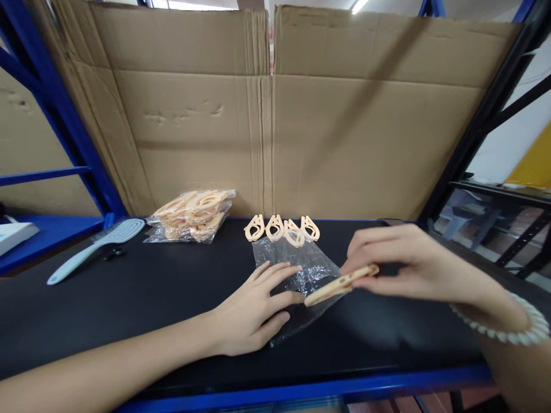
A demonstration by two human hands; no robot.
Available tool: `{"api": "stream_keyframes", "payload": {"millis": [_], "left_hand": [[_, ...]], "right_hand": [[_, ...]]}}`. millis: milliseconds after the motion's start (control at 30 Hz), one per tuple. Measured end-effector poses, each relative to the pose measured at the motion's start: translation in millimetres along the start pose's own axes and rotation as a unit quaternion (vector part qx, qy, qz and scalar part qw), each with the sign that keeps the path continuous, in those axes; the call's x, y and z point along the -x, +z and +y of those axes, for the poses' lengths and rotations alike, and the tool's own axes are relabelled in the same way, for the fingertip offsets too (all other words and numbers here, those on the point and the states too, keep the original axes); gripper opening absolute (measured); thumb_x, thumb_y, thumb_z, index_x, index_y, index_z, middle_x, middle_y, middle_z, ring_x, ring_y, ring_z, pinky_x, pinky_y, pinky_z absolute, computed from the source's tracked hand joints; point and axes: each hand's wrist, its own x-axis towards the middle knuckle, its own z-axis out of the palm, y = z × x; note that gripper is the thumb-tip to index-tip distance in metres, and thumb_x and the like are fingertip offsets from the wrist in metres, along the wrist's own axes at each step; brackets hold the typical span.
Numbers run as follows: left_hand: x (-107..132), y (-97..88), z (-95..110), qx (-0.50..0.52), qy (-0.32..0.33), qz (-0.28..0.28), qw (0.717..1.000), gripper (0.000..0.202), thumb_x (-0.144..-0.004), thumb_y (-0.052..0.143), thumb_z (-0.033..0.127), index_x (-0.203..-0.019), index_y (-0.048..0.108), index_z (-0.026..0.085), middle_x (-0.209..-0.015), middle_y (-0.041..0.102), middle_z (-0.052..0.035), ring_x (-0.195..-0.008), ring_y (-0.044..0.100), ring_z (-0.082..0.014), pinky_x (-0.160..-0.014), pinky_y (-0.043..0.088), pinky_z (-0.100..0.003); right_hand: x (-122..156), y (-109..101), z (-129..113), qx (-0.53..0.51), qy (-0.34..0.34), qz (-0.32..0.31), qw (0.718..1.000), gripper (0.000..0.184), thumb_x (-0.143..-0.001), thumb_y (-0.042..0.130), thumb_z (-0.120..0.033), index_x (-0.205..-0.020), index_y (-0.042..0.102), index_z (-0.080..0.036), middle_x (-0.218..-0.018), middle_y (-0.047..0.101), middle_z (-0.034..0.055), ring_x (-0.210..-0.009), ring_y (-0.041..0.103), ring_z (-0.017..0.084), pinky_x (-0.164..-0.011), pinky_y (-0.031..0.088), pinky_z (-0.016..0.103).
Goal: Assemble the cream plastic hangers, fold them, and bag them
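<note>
My left hand [253,307] lies flat on the black table top [129,304], fingers stretched out and pressing the near edge of a clear plastic bag [301,269]. My right hand [408,261] pinches a peach-coloured hair clip [342,284] by one end, its other end at the bag's mouth beside my left fingertips. Several more peach hair clips [282,228] stand in a row just behind the bag.
A pile of bagged peach clips [191,215] lies at the back left, with a pale blue hairbrush [94,246] further left. Cardboard sheets [275,109] wall the back. Blue shelf posts [55,103] stand at left, a black frame [482,120] at right.
</note>
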Motion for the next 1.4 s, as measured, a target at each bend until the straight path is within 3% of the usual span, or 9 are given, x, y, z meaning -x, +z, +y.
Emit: {"api": "stream_keyframes", "payload": {"millis": [167, 367, 667, 867, 1033, 1133, 1200, 1267, 1400], "left_hand": [[0, 0.4, 1, -0.011, -0.009, -0.015, 1.0, 0.041, -0.084, 0.053, 0.015, -0.123, 0.056, 0.028, -0.152, 0.032, -0.0093, -0.14, 0.028, -0.0342, -0.112, 0.023, -0.061], [-3, -3.7, 3, -0.014, -0.016, -0.03, 0.999, 0.042, -0.084, 0.052, 0.014, -0.123, 0.057, 0.028, -0.153, 0.031, -0.0087, -0.14, 0.028, -0.0342, -0.112, 0.022, -0.061], [0, -4.2, 1, -0.008, 0.005, -0.028, 1.0, 0.041, -0.086, 0.051, 0.014, -0.124, 0.056, 0.029, -0.151, 0.035, -0.0067, -0.14, 0.028, -0.0324, -0.113, 0.021, -0.06], [-1, -8.0, 4, 0.0, 0.008, -0.045, 0.999, 0.04, -0.085, 0.05, 0.014, -0.122, 0.057, 0.027, -0.143, 0.045, -0.0083, -0.139, 0.03, -0.0311, -0.113, 0.019, -0.06], [-2, -11.2, 5, 0.019, 0.016, -0.062, 0.998, 0.04, -0.086, 0.05, 0.013, -0.123, 0.055, 0.027, -0.142, 0.048, -0.0074, -0.137, 0.035, -0.0296, -0.112, 0.018, -0.062], [-2, -13.2, 5, 0.032, 0.03, -0.067, 0.997, 0.04, -0.086, 0.051, 0.013, -0.123, 0.055, 0.027, -0.143, 0.047, -0.0074, -0.136, 0.035, -0.0305, -0.111, 0.019, -0.065], [-1, -13.9, 5, 0.039, 0.042, -0.078, 0.995, 0.04, -0.087, 0.05, 0.014, -0.124, 0.054, 0.027, -0.144, 0.048, -0.0073, -0.137, 0.035, -0.0303, -0.111, 0.02, -0.064], [0, -13.9, 6, 0.04, 0.054, -0.087, 0.994, 0.039, -0.088, 0.049, 0.015, -0.125, 0.053, 0.027, -0.144, 0.047, -0.007, -0.138, 0.033, -0.0293, -0.112, 0.02, -0.063], [0, -13.1, 7, 0.027, 0.086, -0.062, 0.994, 0.039, -0.088, 0.051, 0.018, -0.126, 0.052, 0.026, -0.144, 0.046, -0.0079, -0.136, 0.035, -0.0277, -0.113, 0.021, -0.058]], "right_hand": [[3, 30, -17, 0.152, -0.029, -0.057, 0.986, 0.018, -0.092, 0.047, -0.017, -0.1, 0.062, -0.024, -0.081, 0.062, 0.0025, -0.062, 0.057, 0.013, -0.056, 0.044, 0.027], [-3, 61, -5, 0.317, -0.083, -0.088, 0.941, 0.016, -0.091, 0.044, -0.012, -0.086, 0.058, -0.019, -0.082, 0.06, 0.0048, -0.06, 0.052, 0.015, -0.048, 0.038, 0.029], [-11, 89, 15, 0.44, -0.091, -0.05, 0.892, 0.019, -0.087, 0.054, -0.01, -0.069, 0.062, -0.014, -0.094, 0.062, 0.0118, -0.092, 0.055, 0.024, -0.069, 0.044, 0.034], [-17, 91, 12, 0.427, -0.163, -0.049, 0.888, 0.024, -0.094, 0.041, -0.011, -0.077, 0.058, -0.015, -0.084, 0.059, 0.0075, -0.08, 0.052, 0.02, -0.066, 0.04, 0.034], [-17, 81, 17, 0.359, -0.039, -0.055, 0.931, 0.007, -0.092, 0.048, -0.016, -0.091, 0.055, -0.015, -0.097, 0.058, 0.0107, -0.09, 0.052, 0.022, -0.072, 0.042, 0.035], [-20, 61, 35, 0.169, -0.017, -0.061, 0.984, 0.009, -0.089, 0.056, -0.025, -0.092, 0.054, -0.017, -0.101, 0.058, 0.009, -0.092, 0.054, 0.02, -0.076, 0.046, 0.033], [-25, 49, 58, 0.091, -0.001, -0.025, 0.996, 0.01, -0.093, 0.046, -0.019, -0.096, 0.055, -0.017, -0.098, 0.061, 0.0069, -0.092, 0.056, 0.017, -0.082, 0.048, 0.033], [-33, 44, 90, 0.144, 0.037, 0.013, 0.989, 0.024, -0.09, 0.042, -0.009, -0.106, 0.057, -0.017, -0.105, 0.063, 0.0095, -0.1, 0.056, 0.02, -0.089, 0.046, 0.039], [-49, 58, 156, 0.266, 0.093, -0.123, 0.951, 0.074, -0.071, 0.044, 0.008, -0.14, 0.039, -0.018, -0.148, 0.037, 0.0155, -0.133, 0.036, 0.029, -0.096, 0.041, 0.047]]}}
